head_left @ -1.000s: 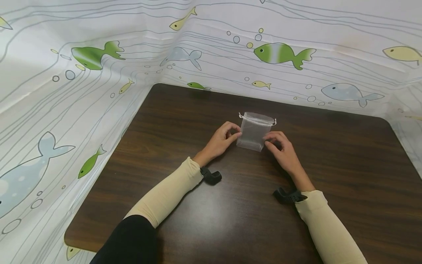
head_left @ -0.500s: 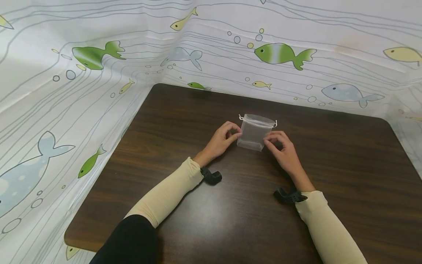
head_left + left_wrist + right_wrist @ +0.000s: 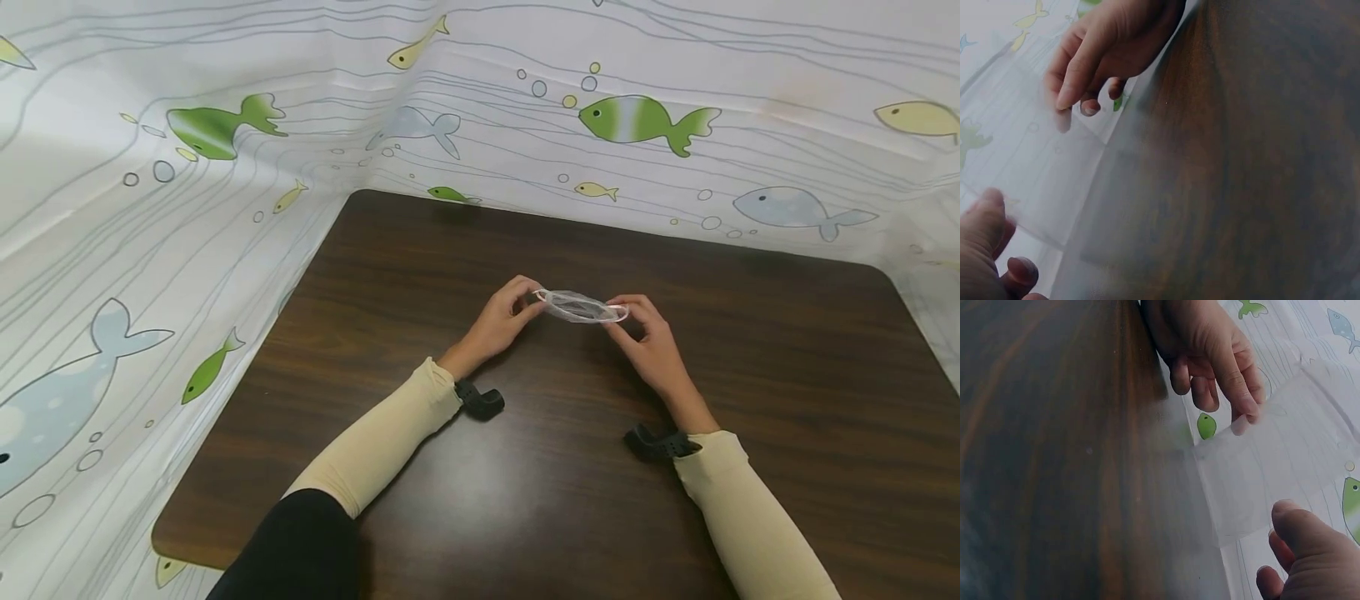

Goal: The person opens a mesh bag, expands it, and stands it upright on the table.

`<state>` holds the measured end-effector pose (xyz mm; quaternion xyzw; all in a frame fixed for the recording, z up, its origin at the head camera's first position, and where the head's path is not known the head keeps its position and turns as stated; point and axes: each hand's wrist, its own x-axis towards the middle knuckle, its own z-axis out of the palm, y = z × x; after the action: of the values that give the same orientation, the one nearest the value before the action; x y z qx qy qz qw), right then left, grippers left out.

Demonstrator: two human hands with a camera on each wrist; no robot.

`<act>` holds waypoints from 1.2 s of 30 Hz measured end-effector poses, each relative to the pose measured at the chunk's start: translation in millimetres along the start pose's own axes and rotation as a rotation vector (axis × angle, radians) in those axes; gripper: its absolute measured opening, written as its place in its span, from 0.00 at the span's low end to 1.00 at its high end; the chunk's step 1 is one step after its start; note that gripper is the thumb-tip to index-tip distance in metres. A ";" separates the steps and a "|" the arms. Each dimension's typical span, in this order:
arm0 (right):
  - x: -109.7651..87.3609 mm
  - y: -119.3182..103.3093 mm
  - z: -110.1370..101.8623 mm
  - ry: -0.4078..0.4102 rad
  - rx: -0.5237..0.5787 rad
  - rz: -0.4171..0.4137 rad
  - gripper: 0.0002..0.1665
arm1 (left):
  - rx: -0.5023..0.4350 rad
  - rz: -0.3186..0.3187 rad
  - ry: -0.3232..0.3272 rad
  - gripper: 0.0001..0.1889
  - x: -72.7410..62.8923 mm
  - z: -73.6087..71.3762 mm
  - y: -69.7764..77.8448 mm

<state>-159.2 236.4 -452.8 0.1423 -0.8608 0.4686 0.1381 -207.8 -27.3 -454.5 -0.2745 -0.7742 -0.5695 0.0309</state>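
A small sheer white organza drawstring bag (image 3: 577, 307) is held up between my two hands in the head view, its mouth end turned toward the camera. My left hand (image 3: 497, 323) pinches its left side between thumb and fingers. On the opposite side my right hand (image 3: 647, 342) pinches the other edge, with a white cord loop by its fingertips. The wrist views show the see-through body of the bag (image 3: 1063, 175) stretched flat between both hands. In the right wrist view, patterned cloth shows through the bag (image 3: 1254, 475).
A dark wood-grain table (image 3: 450, 467) with rounded corners lies beneath my hands. White cloth printed with fish (image 3: 525, 125) hangs along its back and left sides. Black bands (image 3: 480, 401) are on both wrists, over pale sleeves.
The bag has tipped so that its mouth end, formerly pointing away, now faces the head camera. Both hands stay nearly in place, with slight movement of the fingers.
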 end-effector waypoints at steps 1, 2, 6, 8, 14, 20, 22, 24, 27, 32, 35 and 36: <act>0.2 -0.5 0.4 0.001 0.006 -0.002 0.09 | -0.002 -0.006 -0.001 0.08 -0.1 0.2 -0.2; 0.4 -1.4 0.9 0.002 0.012 -0.004 0.07 | -0.002 -0.010 -0.001 0.08 0.0 0.2 0.0; 0.7 -8.4 4.1 0.012 0.052 -0.030 0.04 | -0.010 -0.018 0.006 0.09 0.4 0.3 0.5; 0.7 -12.4 5.0 0.014 0.066 -0.045 0.04 | -0.011 -0.021 0.012 0.09 0.8 1.0 0.1; 1.8 -7.4 5.3 0.063 0.054 -0.068 0.06 | -0.023 -0.022 0.024 0.08 4.3 3.1 -1.1; 9.6 4.2 7.2 0.146 -0.007 -0.024 0.05 | -0.018 -0.015 0.026 0.09 19.0 7.8 -4.7; 12.8 5.1 9.1 0.150 -0.025 -0.011 0.05 | -0.016 -0.019 0.026 0.09 23.0 9.3 -5.8; 14.3 5.3 10.2 0.153 -0.031 0.000 0.06 | -0.003 -0.030 0.024 0.08 25.0 10.7 -6.8; 15.2 6.2 10.3 0.161 -0.023 0.015 0.06 | 0.005 -0.042 0.018 0.07 26.5 11.7 -7.2; 16.0 8.7 9.1 0.183 0.000 0.024 0.06 | -0.001 -0.041 0.028 0.09 28.7 12.1 -6.8; 16.0 9.0 9.5 0.181 0.001 0.040 0.06 | 0.001 -0.056 0.034 0.09 28.4 11.9 -6.7; 15.9 8.8 9.7 0.179 0.002 0.042 0.06 | -0.001 -0.057 0.035 0.09 28.0 11.8 -6.5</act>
<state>-178.1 230.9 -458.7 0.0820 -0.8474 0.4830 0.2047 -231.3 -7.1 -454.2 -0.2422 -0.7807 -0.5754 0.0279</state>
